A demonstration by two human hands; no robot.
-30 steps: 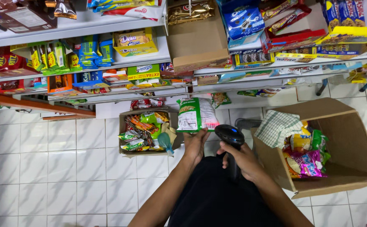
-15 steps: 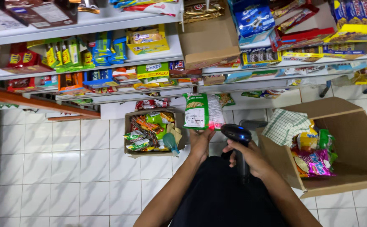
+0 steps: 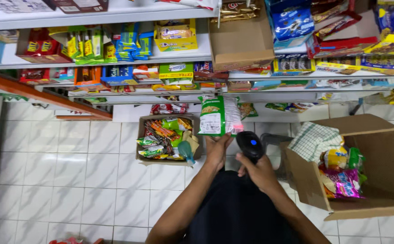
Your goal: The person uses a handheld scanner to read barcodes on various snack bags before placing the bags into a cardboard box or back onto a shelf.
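White tile floor; small box of snacks sat left. Left hand pinched green packet from below, fingers closed on bottom edge, packet upright before shelves. Right hand wrapped tight round black scanner, aimed at packet. Big box right. Risk: thin grip, packet could tilt, scan could miss.

The left hand holds up a green-and-white snack packet. The right hand grips a black handheld barcode scanner just beside it, red light on the packet. 2 open cardboard boxes of snacks stand on the white tiled floor below stocked shelves.
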